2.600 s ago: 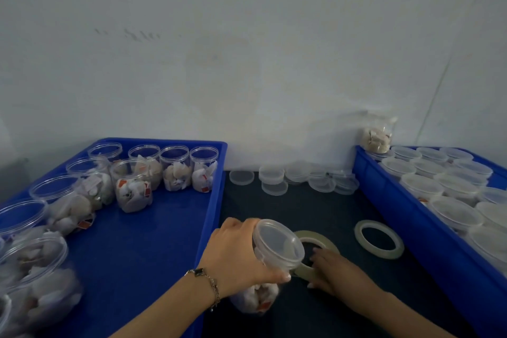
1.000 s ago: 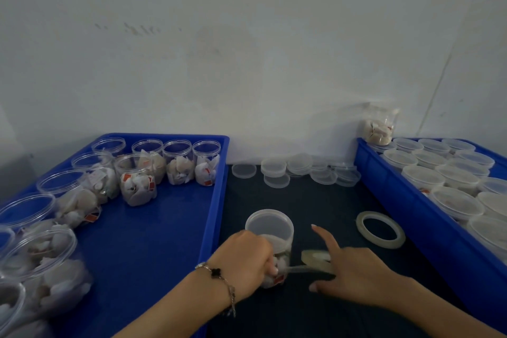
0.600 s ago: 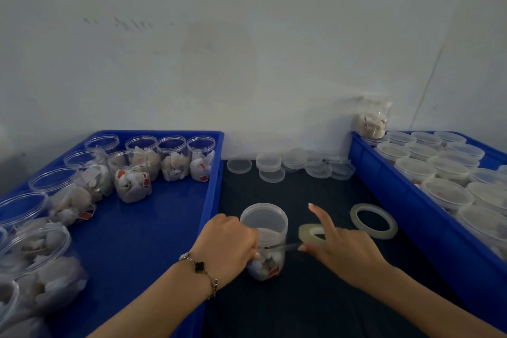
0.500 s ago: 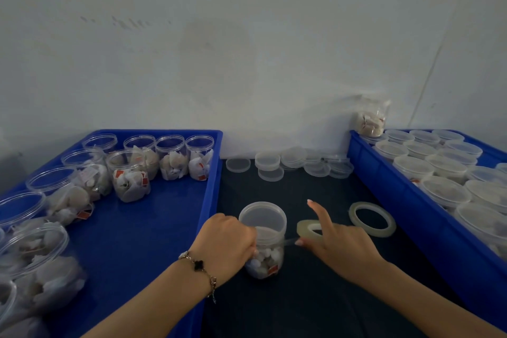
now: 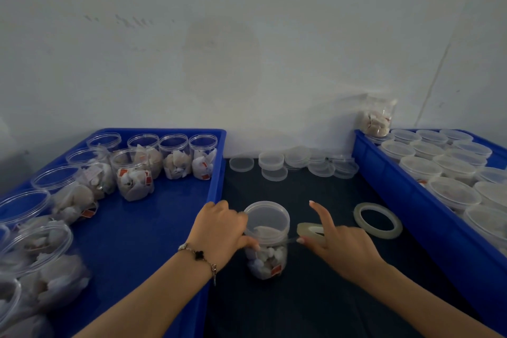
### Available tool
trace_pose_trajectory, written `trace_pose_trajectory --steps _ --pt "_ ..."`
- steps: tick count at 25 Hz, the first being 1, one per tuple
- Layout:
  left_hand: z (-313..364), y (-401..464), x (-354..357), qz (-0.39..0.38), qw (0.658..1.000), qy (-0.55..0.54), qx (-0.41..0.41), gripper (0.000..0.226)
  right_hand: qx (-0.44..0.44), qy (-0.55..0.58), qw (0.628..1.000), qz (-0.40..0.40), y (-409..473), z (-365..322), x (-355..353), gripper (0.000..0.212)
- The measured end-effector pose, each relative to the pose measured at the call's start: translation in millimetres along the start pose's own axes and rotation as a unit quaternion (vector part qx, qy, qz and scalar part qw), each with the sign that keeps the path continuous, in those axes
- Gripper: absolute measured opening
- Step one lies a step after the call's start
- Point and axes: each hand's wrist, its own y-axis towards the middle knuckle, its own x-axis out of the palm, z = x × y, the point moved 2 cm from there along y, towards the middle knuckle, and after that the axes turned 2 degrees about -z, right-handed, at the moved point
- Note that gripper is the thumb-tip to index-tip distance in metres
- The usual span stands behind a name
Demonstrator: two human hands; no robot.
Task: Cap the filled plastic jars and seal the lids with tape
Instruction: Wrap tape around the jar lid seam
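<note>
A capped clear jar (image 5: 267,252) filled with white packets stands upright on the dark mat in the middle. My left hand (image 5: 219,230) grips its left side just under the translucent lid (image 5: 266,217), thumb pressed on the seam. My right hand (image 5: 337,241) holds a roll of clear tape (image 5: 310,231) to the right of the jar, index finger raised. A short strip of tape runs from the roll to the lid's edge.
A second tape roll (image 5: 378,220) lies flat to the right. Loose lids (image 5: 274,162) sit along the wall. The left blue tray (image 5: 218,173) holds several uncapped filled jars (image 5: 134,175). The right blue tray (image 5: 384,173) holds several capped jars (image 5: 452,195).
The jar went from tilted in my left hand to upright on the mat. My right hand picked up the tape roll, and a strip of tape now runs from it to the lid's edge.
</note>
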Motion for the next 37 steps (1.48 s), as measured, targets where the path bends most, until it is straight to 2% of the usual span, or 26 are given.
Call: trace_pose_trajectory --steps 3,7,13,15,18,19,21,24,27,29,31,33,34,35,37 --pt "-6.5 8.2 1.6 -0.027 0.999 0.021 -0.003 0.064 -0.009 0.001 1.0 -0.002 -0.3 0.2 2.6 0.093" --pt "-12.7 10.7 5.6 -0.019 0.999 0.028 -0.007 0.074 -0.019 0.005 1.0 -0.006 -0.5 0.4 3.1 0.1" --pt "-17.7 3.2 4.0 -0.034 0.996 -0.065 0.041 0.084 -0.037 0.029 0.999 -0.001 -7.3 -3.7 -1.3 0.073" --pt "-19.6 -4.4 -0.3 -0.001 0.989 -0.139 0.059 0.078 -0.056 0.035 0.998 0.009 -15.2 -2.5 -4.7 0.067" --pt "-5.2 -11.1 -11.4 0.061 0.949 -0.285 0.118 0.051 -0.079 0.049 0.995 0.022 -27.2 -4.4 -10.3 0.065" --pt "4.7 -10.1 -12.8 0.056 0.946 -0.278 0.153 0.045 -0.09 0.051 0.994 0.022 -29.8 -6.5 -12.6 0.064" --pt "20.0 -6.5 -6.3 0.037 0.954 -0.216 0.203 0.047 -0.108 0.049 0.993 0.024 -32.4 -9.9 -17.1 0.061" --pt "14.6 1.3 9.9 0.009 0.969 -0.184 0.164 0.072 -0.116 0.034 0.992 0.032 -34.8 -9.9 -21.1 0.065" --pt "4.7 8.9 21.0 -0.071 0.964 -0.241 0.088 0.099 -0.114 0.027 0.993 0.035 -36.7 -8.2 -20.1 0.072" --pt "2.9 13.2 22.1 -0.09 0.953 -0.284 0.059 0.099 -0.106 0.04 0.993 0.038 -36.4 -7.2 -21.9 0.073" --pt "1.3 14.2 18.9 -0.062 0.945 -0.317 0.052 0.092 -0.095 0.073 0.992 0.035 -34.9 -3.4 -27.7 0.071" --pt "-6.6 10.1 13.0 -0.028 0.92 -0.391 0.018 0.085 -0.084 0.124 0.988 0.033 -32.0 2.3 -39.1 0.066" --pt "-12.7 7.5 9.3 -0.02 0.892 -0.451 -0.005 0.079 -0.081 0.154 0.984 0.034 -30.7 4.6 -45.8 0.062" --pt "-18.9 4.6 4.9 -0.018 0.849 -0.527 -0.022 0.074 -0.08 0.187 0.978 0.038 -29.8 6.5 -52.3 0.057" --pt "-26.8 -1.4 -4.4 -0.032 0.737 -0.675 -0.025 0.072 -0.084 0.237 0.966 0.052 -28.8 8.5 -63.6 0.051"
